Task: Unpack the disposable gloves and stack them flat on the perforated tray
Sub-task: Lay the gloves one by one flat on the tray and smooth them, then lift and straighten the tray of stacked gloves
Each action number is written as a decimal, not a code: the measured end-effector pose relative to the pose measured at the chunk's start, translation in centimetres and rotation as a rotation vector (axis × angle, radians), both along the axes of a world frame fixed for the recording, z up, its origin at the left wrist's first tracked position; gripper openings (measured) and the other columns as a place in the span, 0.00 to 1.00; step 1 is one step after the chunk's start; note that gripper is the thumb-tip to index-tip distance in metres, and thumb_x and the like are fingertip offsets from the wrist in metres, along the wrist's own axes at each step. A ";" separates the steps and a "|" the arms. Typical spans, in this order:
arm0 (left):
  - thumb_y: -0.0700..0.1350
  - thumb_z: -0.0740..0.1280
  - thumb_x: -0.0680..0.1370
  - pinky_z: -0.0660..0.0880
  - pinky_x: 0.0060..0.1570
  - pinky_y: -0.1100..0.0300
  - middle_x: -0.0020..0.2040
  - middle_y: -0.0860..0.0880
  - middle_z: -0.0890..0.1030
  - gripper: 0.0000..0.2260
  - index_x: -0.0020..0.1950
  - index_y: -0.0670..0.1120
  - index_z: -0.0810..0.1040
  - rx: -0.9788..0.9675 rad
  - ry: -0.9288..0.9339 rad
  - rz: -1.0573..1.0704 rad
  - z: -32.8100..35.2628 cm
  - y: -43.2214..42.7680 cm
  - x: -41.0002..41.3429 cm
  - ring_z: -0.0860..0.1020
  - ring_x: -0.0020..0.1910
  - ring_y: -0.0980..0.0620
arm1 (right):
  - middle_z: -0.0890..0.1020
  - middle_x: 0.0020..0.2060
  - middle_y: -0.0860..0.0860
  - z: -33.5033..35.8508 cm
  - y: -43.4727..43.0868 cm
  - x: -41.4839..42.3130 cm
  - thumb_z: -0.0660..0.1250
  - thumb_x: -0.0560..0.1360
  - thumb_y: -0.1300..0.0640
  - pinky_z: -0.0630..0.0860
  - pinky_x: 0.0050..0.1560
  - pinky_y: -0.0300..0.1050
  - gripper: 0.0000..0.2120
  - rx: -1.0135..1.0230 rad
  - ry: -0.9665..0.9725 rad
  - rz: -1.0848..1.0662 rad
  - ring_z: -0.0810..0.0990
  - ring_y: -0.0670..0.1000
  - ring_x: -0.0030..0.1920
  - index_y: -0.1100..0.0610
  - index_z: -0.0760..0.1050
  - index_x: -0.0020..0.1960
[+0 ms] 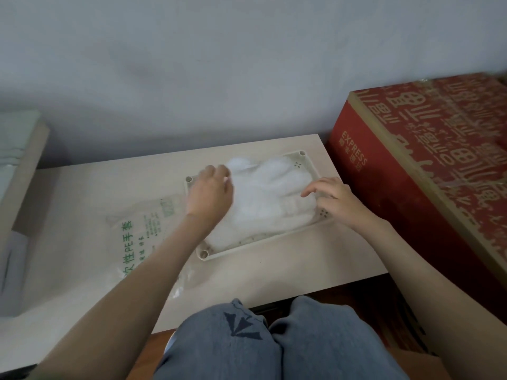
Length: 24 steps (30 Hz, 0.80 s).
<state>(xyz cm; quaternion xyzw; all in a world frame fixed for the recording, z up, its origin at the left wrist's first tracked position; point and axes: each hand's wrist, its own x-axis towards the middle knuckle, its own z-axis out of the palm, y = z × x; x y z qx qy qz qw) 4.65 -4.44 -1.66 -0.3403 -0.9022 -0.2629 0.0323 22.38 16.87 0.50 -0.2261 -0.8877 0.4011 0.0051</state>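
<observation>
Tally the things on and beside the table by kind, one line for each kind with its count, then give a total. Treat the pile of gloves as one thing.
Perforated tray: 1
Pile of clear gloves: 1
Printed glove packet: 1
Red box: 1
Hands, left hand and right hand: 2
Total: 6

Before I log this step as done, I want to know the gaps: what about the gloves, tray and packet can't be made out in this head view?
- Glove count: the gloves blur into one translucent white heap.
- Perforated tray: its floor is covered by gloves; the left hand hides the left rim.
- Packet: the left forearm covers its right side, the small print is unreadable, and whether it is empty is unclear.
- Right hand: whether its fingertips touch the gloves is unclear.
</observation>
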 end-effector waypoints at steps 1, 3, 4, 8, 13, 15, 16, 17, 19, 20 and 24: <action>0.40 0.59 0.79 0.70 0.53 0.47 0.55 0.38 0.74 0.11 0.60 0.40 0.73 -0.070 -0.018 0.114 0.2 -0.7 -0.8 0.72 0.55 0.38 | 0.75 0.50 0.40 0.2 -0.4 -0.3 0.55 0.62 0.56 0.58 0.61 0.40 0.19 0.016 0.016 -0.008 0.65 0.48 0.62 0.42 0.77 0.45; 0.39 0.56 0.80 0.68 0.57 0.48 0.61 0.37 0.70 0.14 0.65 0.40 0.68 -0.204 -0.083 0.277 0.6 -2.3 -2.1 0.69 0.60 0.38 | 0.75 0.47 0.38 0.6 -1.3 -1.1 0.54 0.64 0.54 0.59 0.64 0.46 0.18 0.069 0.039 -0.007 0.66 0.46 0.60 0.48 0.79 0.47; 0.39 0.56 0.80 0.67 0.58 0.48 0.62 0.36 0.69 0.14 0.66 0.39 0.66 -0.243 -0.126 0.323 0.6 -3.1 -2.7 0.68 0.62 0.37 | 0.76 0.48 0.38 0.8 -1.8 -1.6 0.55 0.66 0.52 0.59 0.64 0.47 0.18 0.098 0.038 -0.006 0.66 0.46 0.59 0.50 0.80 0.48; 0.47 0.56 0.81 0.70 0.50 0.52 0.57 0.37 0.76 0.15 0.60 0.38 0.73 -0.325 -0.337 0.317 -0.6 -4.8 -4.8 0.74 0.55 0.38 | 0.79 0.51 0.45 0.6 -3.5 -3.2 0.57 0.77 0.48 0.54 0.55 0.42 0.14 0.152 0.014 -0.019 0.68 0.48 0.59 0.52 0.80 0.47; 0.46 0.58 0.80 0.70 0.44 0.58 0.47 0.38 0.82 0.16 0.46 0.36 0.79 -0.273 -0.482 0.292 -1.0 -4.6 -5.4 0.79 0.49 0.39 | 0.78 0.51 0.45 0.4 -4.7 -4.2 0.59 0.79 0.51 0.52 0.47 0.41 0.10 0.215 -0.011 -0.036 0.69 0.49 0.57 0.50 0.78 0.45; 0.44 0.60 0.78 0.71 0.43 0.58 0.43 0.39 0.81 0.12 0.39 0.39 0.76 -0.242 -0.516 0.289 -0.7 -4.5 -5.2 0.79 0.47 0.40 | 0.78 0.52 0.45 0.4 -4.8 -4.3 0.60 0.79 0.52 0.53 0.51 0.41 0.09 0.225 -0.021 -0.037 0.69 0.49 0.57 0.50 0.78 0.46; 0.43 0.60 0.77 0.71 0.43 0.58 0.41 0.39 0.81 0.11 0.37 0.39 0.75 -0.224 -0.537 0.282 -0.7 -4.5 -5.1 0.80 0.46 0.40 | 0.78 0.52 0.45 0.5 -4.8 -4.3 0.60 0.79 0.52 0.54 0.53 0.42 0.09 0.226 -0.026 -0.035 0.69 0.49 0.58 0.51 0.79 0.47; 0.43 0.61 0.77 0.72 0.43 0.58 0.41 0.39 0.82 0.11 0.37 0.40 0.74 -0.205 -0.559 0.276 -0.6 -4.4 -5.1 0.80 0.45 0.41 | 0.78 0.53 0.45 0.5 -4.8 -4.3 0.60 0.79 0.52 0.54 0.53 0.42 0.09 0.225 -0.033 -0.035 0.69 0.49 0.58 0.51 0.79 0.48; 0.43 0.61 0.76 0.76 0.45 0.56 0.42 0.38 0.82 0.10 0.39 0.39 0.74 -0.147 -0.590 0.269 -0.6 -4.3 -5.0 0.80 0.45 0.40 | 0.78 0.53 0.44 0.4 -4.7 -4.2 0.60 0.79 0.53 0.53 0.52 0.41 0.09 0.224 -0.047 -0.050 0.68 0.49 0.59 0.51 0.79 0.48; 0.43 0.60 0.76 0.77 0.47 0.54 0.44 0.37 0.81 0.09 0.40 0.39 0.73 -0.110 -0.598 0.268 -0.6 -4.1 -5.0 0.80 0.46 0.40 | 0.77 0.53 0.44 0.4 -4.5 -4.2 0.60 0.79 0.53 0.53 0.52 0.41 0.09 0.233 -0.051 -0.066 0.68 0.49 0.59 0.51 0.79 0.48; 0.42 0.59 0.77 0.76 0.46 0.54 0.44 0.35 0.81 0.09 0.46 0.35 0.73 -0.057 -0.603 0.262 -0.4 -4.0 -5.3 0.79 0.46 0.39 | 0.76 0.60 0.50 0.1 -2.8 -3.8 0.60 0.78 0.55 0.58 0.59 0.46 0.11 0.327 -0.080 -0.174 0.68 0.54 0.64 0.53 0.77 0.58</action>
